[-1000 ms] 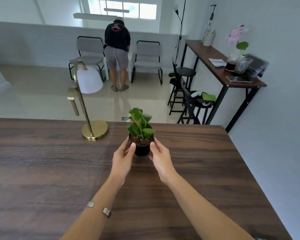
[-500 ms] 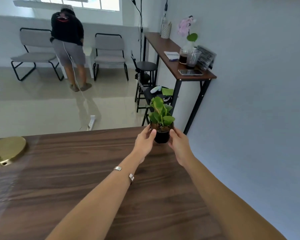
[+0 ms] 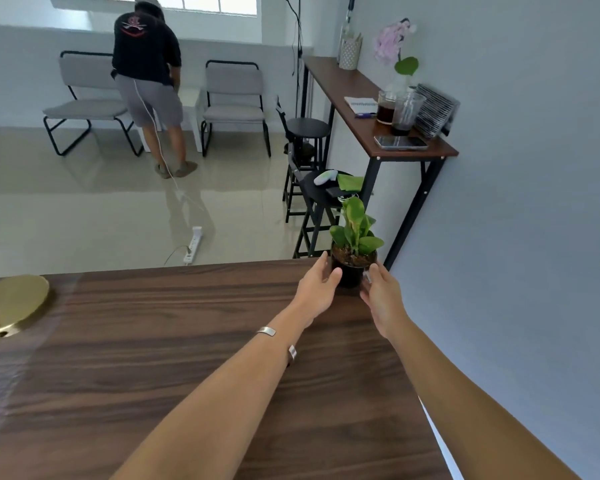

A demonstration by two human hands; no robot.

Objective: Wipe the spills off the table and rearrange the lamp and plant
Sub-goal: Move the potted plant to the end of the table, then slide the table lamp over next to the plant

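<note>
Hands clamp the plant [image 3: 354,252] at the worktop's [image 3: 174,341] far right corner: left hand [image 3: 317,289], right hand [image 3: 383,299]. Next, likely release.

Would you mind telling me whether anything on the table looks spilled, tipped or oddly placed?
No spill shows. The potted plant stands upright between both hands, but very near the table's far right corner, where a nudge might knock it off.

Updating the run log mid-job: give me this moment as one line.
step: placing plant | plant: upright, far right table corner | left hand, right hand: on pot sides | lamp base: far left
</note>
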